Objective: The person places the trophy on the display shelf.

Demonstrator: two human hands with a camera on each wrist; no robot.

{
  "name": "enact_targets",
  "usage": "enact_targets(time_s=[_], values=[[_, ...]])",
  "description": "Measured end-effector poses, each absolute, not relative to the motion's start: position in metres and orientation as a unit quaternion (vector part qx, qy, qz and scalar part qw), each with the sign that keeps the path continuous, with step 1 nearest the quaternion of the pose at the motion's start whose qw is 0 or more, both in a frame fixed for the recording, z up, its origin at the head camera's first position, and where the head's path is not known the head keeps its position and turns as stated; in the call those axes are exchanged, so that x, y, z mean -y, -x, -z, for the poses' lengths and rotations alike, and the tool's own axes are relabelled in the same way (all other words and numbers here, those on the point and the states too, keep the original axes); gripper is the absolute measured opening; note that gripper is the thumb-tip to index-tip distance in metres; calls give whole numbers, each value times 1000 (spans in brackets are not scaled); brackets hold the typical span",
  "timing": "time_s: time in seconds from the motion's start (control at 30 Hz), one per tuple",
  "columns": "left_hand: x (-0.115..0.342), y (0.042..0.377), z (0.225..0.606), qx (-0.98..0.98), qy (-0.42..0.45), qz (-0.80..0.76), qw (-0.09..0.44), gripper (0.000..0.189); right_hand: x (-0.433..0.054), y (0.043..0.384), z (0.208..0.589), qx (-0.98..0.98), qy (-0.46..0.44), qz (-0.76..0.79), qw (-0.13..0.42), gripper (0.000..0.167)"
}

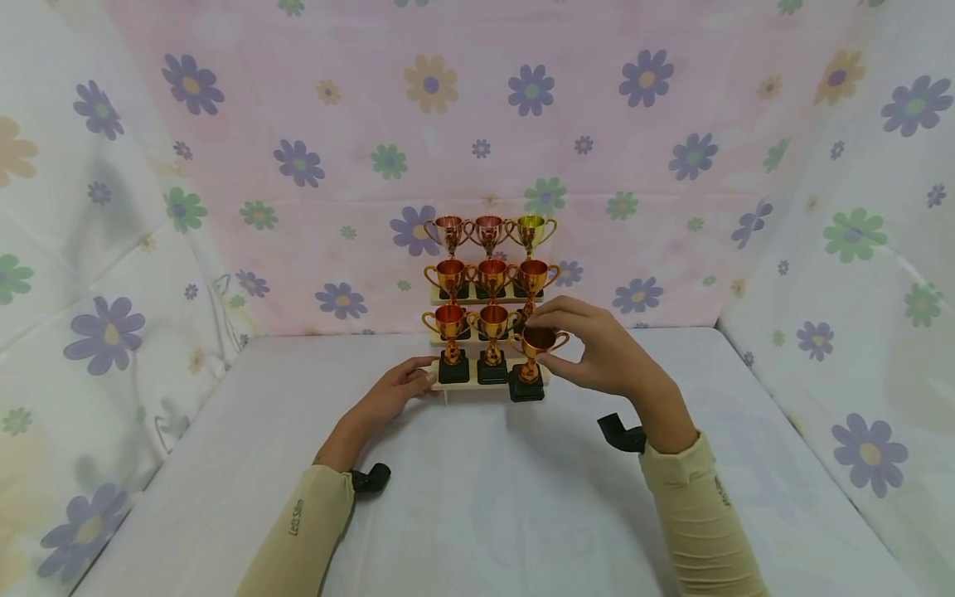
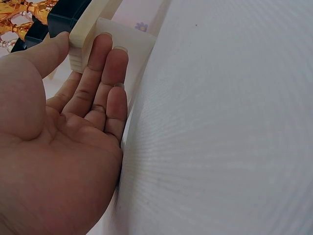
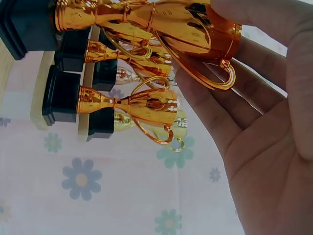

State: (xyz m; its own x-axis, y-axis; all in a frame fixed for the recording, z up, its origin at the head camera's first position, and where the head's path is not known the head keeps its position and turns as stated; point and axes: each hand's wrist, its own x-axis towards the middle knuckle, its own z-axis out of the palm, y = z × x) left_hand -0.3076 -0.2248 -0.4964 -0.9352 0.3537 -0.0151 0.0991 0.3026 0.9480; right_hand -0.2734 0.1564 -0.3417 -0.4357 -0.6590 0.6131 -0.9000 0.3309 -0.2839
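My right hand (image 1: pixel 597 348) grips a small gold-orange trophy cup (image 1: pixel 539 341) by its bowl, thumb on one side and fingers on the other. The cup leans slightly, and its black base (image 1: pixel 526 384) is at the right end of the lowest tier; whether it touches the wood cannot be told. At the left end of the pale wooden tiered stand (image 1: pixel 470 385), my left hand (image 1: pixel 391 394) pinches the bottom tier's edge. In the left wrist view the thumb lies on the wooden board (image 2: pixel 78 51), with fingers beneath. Two trophies (image 1: pixel 492 322) stand on that tier.
Behind, more trophies (image 1: pixel 451 275) stand on the middle tier, and pinkish and yellow-gold ones (image 1: pixel 530 232) on the top tier. The stand is on a white-covered table (image 1: pixel 462 497). Flower-patterned cloth (image 1: pixel 477 108) rises at the back and both sides.
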Motion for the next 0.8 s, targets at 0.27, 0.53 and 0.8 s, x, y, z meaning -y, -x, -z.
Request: enact_targets(time_s=[0.27, 0.53, 0.8], values=[[225, 307, 496, -798, -132, -577, 118, 59, -159, 281, 348, 792, -479, -308, 220, 44], [225, 308, 497, -799, -136, -574, 116, 59, -159, 290, 355, 795, -453, -315, 251, 50], [224, 307, 496, -801, -131, -573, 115, 57, -156, 296, 360, 811, -419, -316, 259, 48]])
